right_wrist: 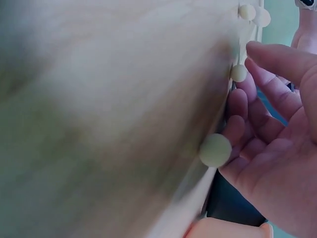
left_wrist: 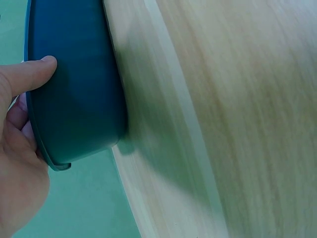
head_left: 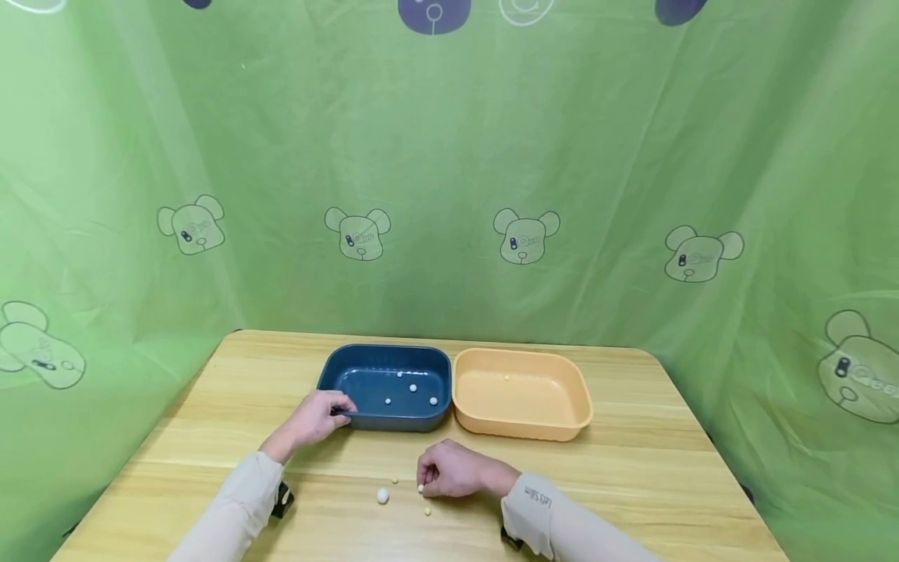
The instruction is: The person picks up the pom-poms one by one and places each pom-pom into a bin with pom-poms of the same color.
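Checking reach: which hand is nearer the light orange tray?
Right. The right hand is just in front of the light orange tray; the left hand is farther away, gripping the left end of the dark blue tray.

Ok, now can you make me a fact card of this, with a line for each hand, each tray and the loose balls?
Left hand: grips the rim of the blue tray
Right hand: at a tiny pale ball; can't tell if pinching
Blue tray: four white balls
Orange tray: one tiny yellowish ball
Loose on table: one bigger white ball, two small yellowish balls
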Available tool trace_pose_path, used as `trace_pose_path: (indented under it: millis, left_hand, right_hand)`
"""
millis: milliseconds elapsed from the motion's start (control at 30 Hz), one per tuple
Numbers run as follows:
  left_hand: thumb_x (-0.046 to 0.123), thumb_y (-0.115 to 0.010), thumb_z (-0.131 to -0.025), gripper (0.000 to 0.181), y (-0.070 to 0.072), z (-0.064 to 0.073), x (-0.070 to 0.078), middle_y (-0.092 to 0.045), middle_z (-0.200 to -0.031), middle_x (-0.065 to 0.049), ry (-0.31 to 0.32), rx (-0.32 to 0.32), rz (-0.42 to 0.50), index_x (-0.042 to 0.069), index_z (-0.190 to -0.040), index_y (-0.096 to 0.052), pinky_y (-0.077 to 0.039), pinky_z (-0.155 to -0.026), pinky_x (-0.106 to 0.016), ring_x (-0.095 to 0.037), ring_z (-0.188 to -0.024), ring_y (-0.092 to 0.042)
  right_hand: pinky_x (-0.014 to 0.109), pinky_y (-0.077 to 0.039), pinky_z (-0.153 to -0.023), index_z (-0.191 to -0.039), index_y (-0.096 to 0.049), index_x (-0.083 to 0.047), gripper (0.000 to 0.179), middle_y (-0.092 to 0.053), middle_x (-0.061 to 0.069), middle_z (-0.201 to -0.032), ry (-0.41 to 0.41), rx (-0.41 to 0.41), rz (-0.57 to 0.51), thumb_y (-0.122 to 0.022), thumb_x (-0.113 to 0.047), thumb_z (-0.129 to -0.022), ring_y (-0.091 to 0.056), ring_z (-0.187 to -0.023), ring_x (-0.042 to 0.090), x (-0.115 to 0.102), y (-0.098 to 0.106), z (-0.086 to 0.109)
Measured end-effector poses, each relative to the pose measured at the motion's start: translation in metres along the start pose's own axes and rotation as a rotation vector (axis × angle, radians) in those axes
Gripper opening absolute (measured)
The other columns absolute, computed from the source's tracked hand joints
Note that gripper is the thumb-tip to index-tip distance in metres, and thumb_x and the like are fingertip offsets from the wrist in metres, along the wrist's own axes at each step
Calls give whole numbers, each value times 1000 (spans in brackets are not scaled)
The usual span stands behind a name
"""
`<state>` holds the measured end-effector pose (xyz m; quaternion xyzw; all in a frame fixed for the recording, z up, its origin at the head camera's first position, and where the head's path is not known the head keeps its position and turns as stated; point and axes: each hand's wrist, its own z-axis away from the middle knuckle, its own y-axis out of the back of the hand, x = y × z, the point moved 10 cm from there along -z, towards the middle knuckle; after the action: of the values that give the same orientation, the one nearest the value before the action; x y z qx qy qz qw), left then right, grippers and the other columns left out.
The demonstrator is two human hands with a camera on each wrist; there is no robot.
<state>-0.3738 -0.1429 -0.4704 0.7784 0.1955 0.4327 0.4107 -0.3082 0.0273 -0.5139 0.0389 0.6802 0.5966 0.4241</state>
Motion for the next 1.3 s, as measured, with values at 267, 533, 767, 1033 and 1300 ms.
trace_pose_path:
  millis: [267, 533, 767, 1033, 1300]
  left_hand:
    - [-2, -72, -77, 18, 1, 0, 1, -67, -86, 4, 0, -4, -1, 13, -86, -71, -53, -78, -33, -17, -84, -63]
    - [-2, -72, -77, 18, 1, 0, 1, -67, -86, 5, -2, -3, 0, 14, -85, -70, -53, -78, -33, -17, -85, -63]
    - [-1, -72, -77, 18, 0, -1, 0, -67, -87, 4, -2, -6, -7, 14, -86, -71, -53, -78, -34, -17, -85, -63]
    - [-2, -71, -77, 17, 1, -2, 0, -67, -87, 3, 0, -6, 3, 12, -86, -71, -53, -78, -34, -18, -85, -63]
    - [-3, -72, -75, 18, 2, -1, 1, -67, -85, 4, -18, 10, -4, 13, -85, -71, -53, -77, -35, -17, -82, -63]
  right_hand:
    - [15, -47, -59, -79, -65, -14, 8, -55, -14, -68, -32, -10, -122, -70, -9, -80, -52, -60, -3, 2, 2, 2]
    - [17, -48, -61, -79, -64, -13, 8, -56, -12, -70, -39, 29, -176, -68, -6, -80, -51, -64, -1, 2, 14, 4]
    - [18, -48, -60, -80, -65, -13, 7, -57, -11, -69, -53, 50, -210, -69, -8, -80, -51, -64, 1, 5, 20, 4]
    - [19, -49, -62, -80, -64, -17, 10, -58, -10, -72, -48, 94, -211, -67, -8, -82, -53, -67, 2, 3, 34, 6]
    - [19, -49, -64, -81, -65, -16, 6, -58, -12, -74, -56, 121, -165, -67, -12, -83, -53, -69, 2, 3, 43, 7]
